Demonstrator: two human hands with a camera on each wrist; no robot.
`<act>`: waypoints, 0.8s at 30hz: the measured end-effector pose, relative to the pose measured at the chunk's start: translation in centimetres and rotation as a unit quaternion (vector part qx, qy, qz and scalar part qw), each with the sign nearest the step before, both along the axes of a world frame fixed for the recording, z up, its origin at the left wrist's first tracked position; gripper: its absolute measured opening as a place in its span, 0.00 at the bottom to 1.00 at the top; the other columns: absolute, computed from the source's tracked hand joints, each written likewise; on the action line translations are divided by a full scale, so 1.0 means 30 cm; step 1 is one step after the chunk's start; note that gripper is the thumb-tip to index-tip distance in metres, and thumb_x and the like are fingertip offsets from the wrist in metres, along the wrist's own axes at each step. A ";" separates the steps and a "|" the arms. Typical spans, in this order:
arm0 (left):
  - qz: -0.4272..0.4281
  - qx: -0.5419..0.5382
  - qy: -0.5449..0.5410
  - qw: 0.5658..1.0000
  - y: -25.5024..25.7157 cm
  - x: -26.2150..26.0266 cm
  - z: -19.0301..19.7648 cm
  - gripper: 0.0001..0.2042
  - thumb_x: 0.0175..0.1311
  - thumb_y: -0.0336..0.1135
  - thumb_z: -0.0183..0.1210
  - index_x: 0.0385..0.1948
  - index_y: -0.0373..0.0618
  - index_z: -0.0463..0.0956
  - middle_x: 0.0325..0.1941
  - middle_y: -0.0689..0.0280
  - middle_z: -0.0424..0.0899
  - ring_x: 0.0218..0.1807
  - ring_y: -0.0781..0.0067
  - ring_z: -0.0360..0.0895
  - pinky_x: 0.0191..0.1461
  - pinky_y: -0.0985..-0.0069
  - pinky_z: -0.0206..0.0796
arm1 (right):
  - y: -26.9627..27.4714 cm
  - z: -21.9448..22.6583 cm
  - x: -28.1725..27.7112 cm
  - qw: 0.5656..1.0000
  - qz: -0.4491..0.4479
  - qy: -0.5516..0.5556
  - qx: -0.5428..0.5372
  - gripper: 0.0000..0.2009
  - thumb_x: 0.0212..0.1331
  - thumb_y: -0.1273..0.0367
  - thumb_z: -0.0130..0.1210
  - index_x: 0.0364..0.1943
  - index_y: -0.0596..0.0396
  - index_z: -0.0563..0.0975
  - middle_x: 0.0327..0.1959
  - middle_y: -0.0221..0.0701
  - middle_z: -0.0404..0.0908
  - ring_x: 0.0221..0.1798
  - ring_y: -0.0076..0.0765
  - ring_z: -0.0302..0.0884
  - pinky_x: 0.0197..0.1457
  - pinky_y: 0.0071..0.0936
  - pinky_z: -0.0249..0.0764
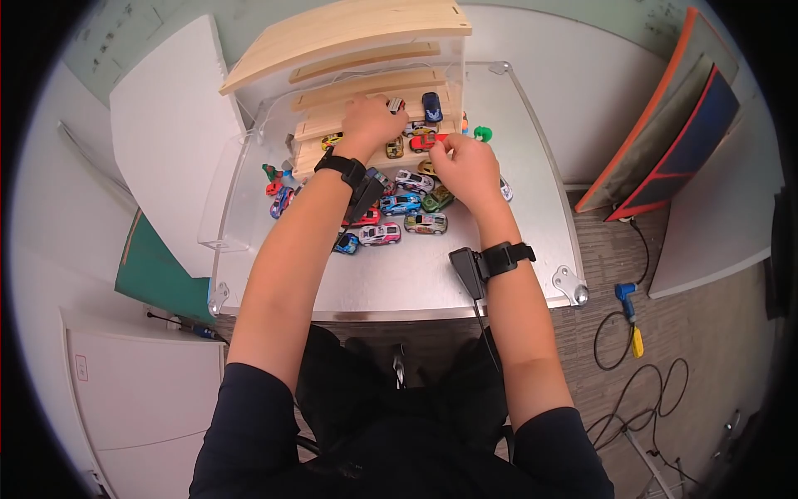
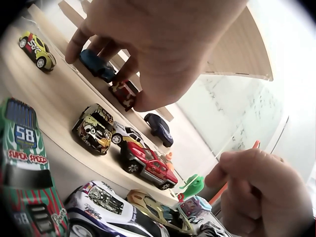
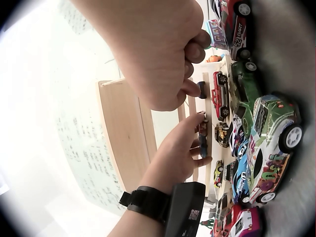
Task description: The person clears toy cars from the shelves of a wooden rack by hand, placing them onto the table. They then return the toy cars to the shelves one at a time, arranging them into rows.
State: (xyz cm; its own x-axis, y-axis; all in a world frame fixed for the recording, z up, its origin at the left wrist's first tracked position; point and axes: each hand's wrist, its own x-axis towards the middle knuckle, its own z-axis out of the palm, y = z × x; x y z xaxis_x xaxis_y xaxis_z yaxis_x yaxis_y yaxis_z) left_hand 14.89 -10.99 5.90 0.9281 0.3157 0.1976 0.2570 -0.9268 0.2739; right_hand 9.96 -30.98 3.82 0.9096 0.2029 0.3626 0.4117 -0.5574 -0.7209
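Observation:
My left hand [image 1: 372, 125] reaches onto a wooden tier, thumb and a finger on a small red toy car [image 2: 123, 94]. Its other fingers spread over a blue toy car [image 2: 97, 65] just beside that one. My right hand [image 2: 266, 190] hovers with fingers curled in and thumb against the index finger, nothing visible between them. In the left wrist view it is apart from the red pickup [image 2: 150, 164] on the lower tier. Near the pickup are a white-and-yellow car [image 2: 127, 136], a skull-patterned car [image 2: 95, 129] and a dark blue car [image 1: 431, 107] one tier up.
Several toy cars, including a light blue one [image 1: 401, 205] and a pink-and-white one [image 1: 380, 234], crowd the metal table top [image 1: 416, 287] before the tiers. A wooden top board [image 1: 349, 37] overhangs the tiers. A green figure [image 1: 483, 134] stands right, a clear panel [image 1: 229, 200] left.

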 end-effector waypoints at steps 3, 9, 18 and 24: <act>-0.020 0.011 -0.017 1.000 0.010 0.003 -0.006 0.29 0.52 0.57 0.61 0.53 0.47 0.83 0.57 0.41 0.78 0.63 0.42 0.72 0.66 0.58 0.67 | 0.001 -0.004 0.000 1.000 0.001 0.000 -0.001 0.14 0.56 0.58 0.56 0.27 0.54 0.83 0.26 0.40 0.85 0.33 0.51 0.84 0.38 0.43 0.78; -0.074 0.001 -0.056 0.996 0.029 -0.001 -0.020 0.26 0.52 0.53 0.63 0.49 0.45 0.84 0.51 0.40 0.81 0.57 0.42 0.76 0.64 0.58 0.68 | 0.000 -0.002 -0.001 1.000 -0.002 -0.003 0.005 0.14 0.56 0.59 0.56 0.27 0.54 0.83 0.26 0.40 0.85 0.33 0.50 0.84 0.38 0.43 0.78; -0.130 -0.071 -0.093 0.985 0.113 -0.031 -0.039 0.25 0.53 0.48 0.66 0.49 0.40 0.83 0.44 0.49 0.87 0.46 0.52 0.84 0.55 0.64 0.74 | 0.002 -0.004 0.000 1.000 -0.001 -0.016 -0.014 0.14 0.57 0.58 0.56 0.27 0.53 0.83 0.27 0.40 0.85 0.33 0.50 0.84 0.38 0.43 0.78; -0.139 -0.137 -0.080 0.978 0.162 -0.215 0.043 0.23 0.58 0.46 0.65 0.50 0.38 0.82 0.45 0.52 0.86 0.46 0.61 0.83 0.53 0.69 0.73 | 0.004 -0.011 0.003 1.000 -0.003 -0.003 0.003 0.14 0.57 0.57 0.55 0.28 0.52 0.84 0.28 0.40 0.85 0.35 0.51 0.84 0.40 0.44 0.78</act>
State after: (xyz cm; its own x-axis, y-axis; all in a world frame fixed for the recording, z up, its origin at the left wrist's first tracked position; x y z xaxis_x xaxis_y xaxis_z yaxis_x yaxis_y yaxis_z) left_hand 8.46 -6.14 7.19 0.9494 0.1177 0.2911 -0.0605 -0.8412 0.5374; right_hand 10.05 -30.86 3.49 0.9083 0.1954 0.3699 0.4133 -0.5560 -0.7211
